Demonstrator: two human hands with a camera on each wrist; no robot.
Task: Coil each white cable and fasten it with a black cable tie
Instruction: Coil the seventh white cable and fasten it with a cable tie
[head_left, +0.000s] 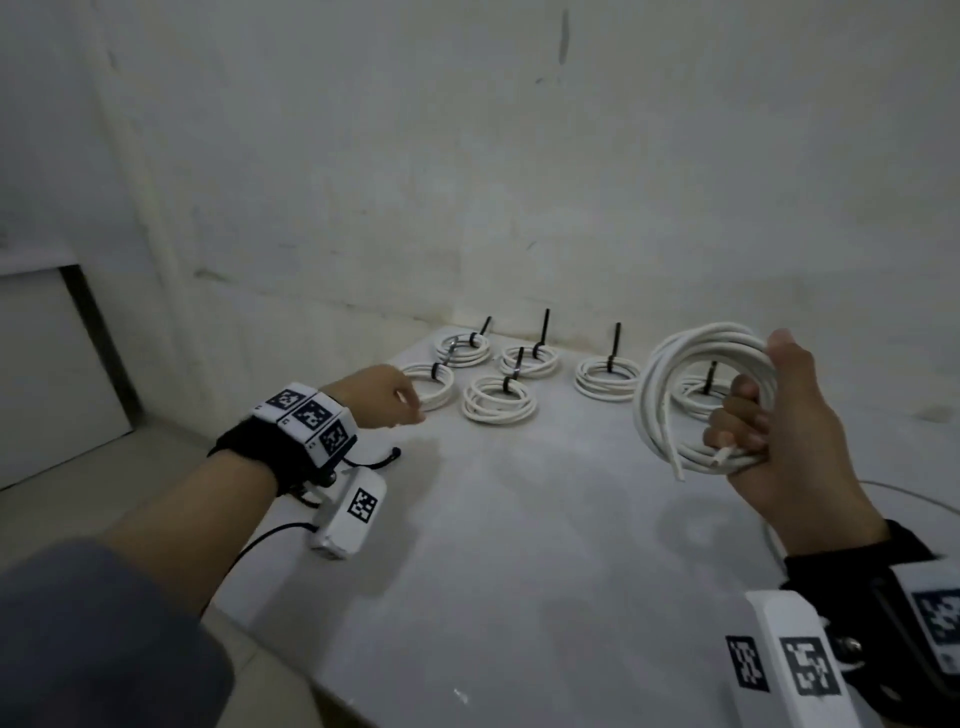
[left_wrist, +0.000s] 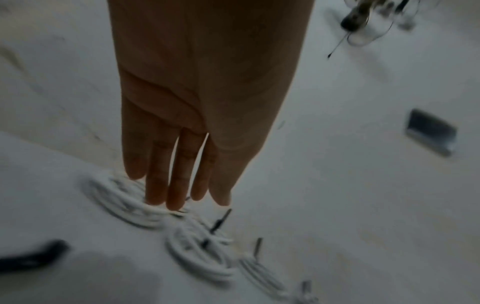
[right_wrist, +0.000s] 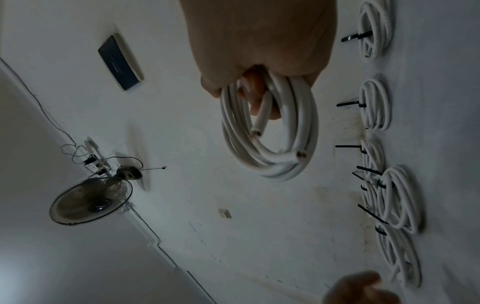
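Observation:
My right hand (head_left: 753, 415) grips a coiled white cable (head_left: 660, 395) above the table's right side, with both cut ends sticking out near the fingers; the right wrist view shows the same coil (right_wrist: 270, 131) hanging from my curled fingers (right_wrist: 259, 98), no tie on it. Several coiled white cables with black ties (head_left: 498, 397) lie at the table's far edge. My left hand (head_left: 395, 395) hovers open over the leftmost tied coil (head_left: 431, 382), its straight fingers (left_wrist: 176, 185) just above that coil (left_wrist: 122, 203). Whether they touch it is unclear.
The white table (head_left: 519, 519) meets a white wall (head_left: 467, 182) at the back; its left edge drops to a tiled floor (head_left: 78, 493). A wall fan (right_wrist: 91, 201) and a dark panel (right_wrist: 119, 63) show on the wall in the right wrist view.

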